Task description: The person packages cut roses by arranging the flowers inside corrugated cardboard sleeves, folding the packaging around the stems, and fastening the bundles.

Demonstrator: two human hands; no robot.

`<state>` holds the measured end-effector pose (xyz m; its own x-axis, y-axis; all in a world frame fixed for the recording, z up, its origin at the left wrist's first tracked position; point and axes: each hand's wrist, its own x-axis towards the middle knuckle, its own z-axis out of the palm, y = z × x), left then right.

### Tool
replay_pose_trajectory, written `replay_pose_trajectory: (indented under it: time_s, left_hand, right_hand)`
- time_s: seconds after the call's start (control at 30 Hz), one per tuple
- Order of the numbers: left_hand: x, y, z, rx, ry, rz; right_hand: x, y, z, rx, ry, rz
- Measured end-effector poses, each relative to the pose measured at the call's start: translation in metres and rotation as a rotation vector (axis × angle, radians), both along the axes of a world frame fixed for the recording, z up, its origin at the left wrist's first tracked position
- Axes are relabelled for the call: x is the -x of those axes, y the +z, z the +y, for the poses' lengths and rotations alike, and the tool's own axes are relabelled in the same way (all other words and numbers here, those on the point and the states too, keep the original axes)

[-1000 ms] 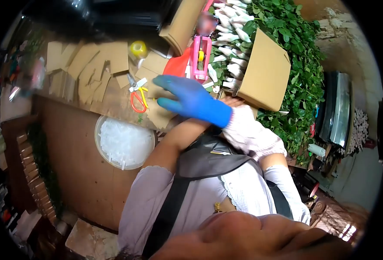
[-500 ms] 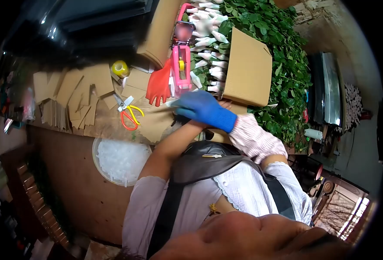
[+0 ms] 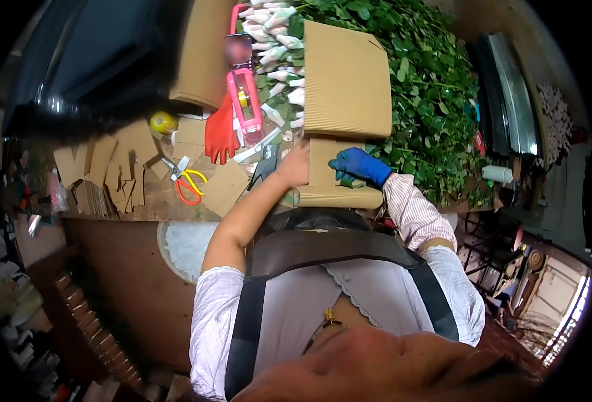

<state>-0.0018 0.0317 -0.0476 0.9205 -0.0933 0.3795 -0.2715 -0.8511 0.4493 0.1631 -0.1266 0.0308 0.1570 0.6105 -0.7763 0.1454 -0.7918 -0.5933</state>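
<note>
Cardboard (image 3: 321, 161) lies at your 12 o'clock, near fold running 9 to 3; bare left hand (image 3: 294, 165) at its 9 o'clock edge, gloved right hand (image 3: 359, 164) curled over it, nearer; can't tell if either pinches.

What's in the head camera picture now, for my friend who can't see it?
A bare left hand and a blue-gloved right hand are at some cardboard on a table. Beyond is a bigger cardboard piece, between whitish buds on the left and green leaves on the right. Clippers and a red glove lie further left.
</note>
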Motion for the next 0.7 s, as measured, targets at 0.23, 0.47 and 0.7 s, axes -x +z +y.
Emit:
replay_pose_trajectory:
  time_s: [0.23, 0.47, 0.7]
  left_hand:
    - [0.052, 0.033, 0.037, 0.011, 0.214, 0.018]
    - [0.012, 0.041, 0.010, 0.070, -0.006, 0.112]
    - [0.009, 0.055, 0.001, 0.077, 0.036, 0.158]
  right_hand:
    - [0.006, 0.005, 0.008, -0.016, 0.094, -0.167]
    - [0.010, 0.012, 0.014, 0.007, 0.484, -0.575]
    - [-0.030, 0.113, -0.021, -0.903, -0.230, -0.789]
